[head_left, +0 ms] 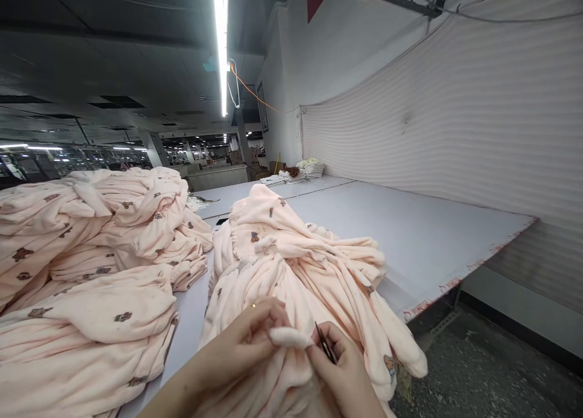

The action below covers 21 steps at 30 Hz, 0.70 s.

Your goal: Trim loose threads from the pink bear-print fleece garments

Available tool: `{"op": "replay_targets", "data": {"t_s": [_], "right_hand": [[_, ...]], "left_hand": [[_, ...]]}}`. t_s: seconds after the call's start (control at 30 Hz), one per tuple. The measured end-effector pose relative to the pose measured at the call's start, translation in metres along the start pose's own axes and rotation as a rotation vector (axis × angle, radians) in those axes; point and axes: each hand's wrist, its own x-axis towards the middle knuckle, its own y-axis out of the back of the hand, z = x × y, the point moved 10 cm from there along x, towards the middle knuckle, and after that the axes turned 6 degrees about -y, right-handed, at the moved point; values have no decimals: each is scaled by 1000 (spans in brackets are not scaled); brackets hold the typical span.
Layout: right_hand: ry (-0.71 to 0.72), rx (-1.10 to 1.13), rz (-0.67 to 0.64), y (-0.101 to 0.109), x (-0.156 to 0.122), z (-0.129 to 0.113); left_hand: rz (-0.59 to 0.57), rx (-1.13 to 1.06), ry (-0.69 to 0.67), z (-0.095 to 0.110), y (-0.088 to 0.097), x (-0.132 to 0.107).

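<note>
1. Left hand (246, 345) is pinched shut on a fleece edge (289, 336), holding it up off the heap, probably to keep it taut and exposed.
2. Right hand (344, 372) is closed around small dark snips (324, 342), tips just beside that edge.
3. Garment (296, 266): peach-pink plush with brown bear prints, crumpled at the near end of the table (410, 229), under both hands.
4. A folded stack (91, 254) sits to the left, apart.

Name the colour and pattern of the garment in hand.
Pale peach garment with small brown motifs, seen in the head view.

Left hand (246, 342) pinches (fingers curled inward), right hand (346, 369) lightly clenched just beside it.
</note>
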Motion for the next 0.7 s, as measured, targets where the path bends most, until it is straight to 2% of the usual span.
{"op": "replay_targets", "data": {"t_s": [0.07, 0.13, 0.2, 0.27, 0.3, 0.37, 0.43, 0.5, 0.6, 0.7], "right_hand": [[151, -132, 135, 14, -4, -20], [381, -280, 167, 15, -18, -43], [604, -426, 153, 8, -37, -56], [720, -583, 141, 0, -50, -55], [720, -651, 115, -3, -52, -51], [589, -699, -5, -8, -44, -39], [374, -598, -170, -9, -34, -27], [222, -437, -272, -6, -29, -25], [205, -369, -286, -3, -29, -37], [217, -510, -246, -6, -30, -40]], "left_hand": [[-4, 149, 31, -2, -7, -7], [47, 382, -17, -1, -12, -11], [206, 601, -196, 12, -13, -15], [396, 752, -402, 27, -13, -28], [458, 797, -477, 31, -15, -35], [499, 857, -569, 34, -19, -44], [486, 891, -633, 37, -22, -50], [485, 908, -659, 40, -22, -53], [488, 917, -675, 41, -21, -55], [478, 930, -699, 41, -23, -56]]}}
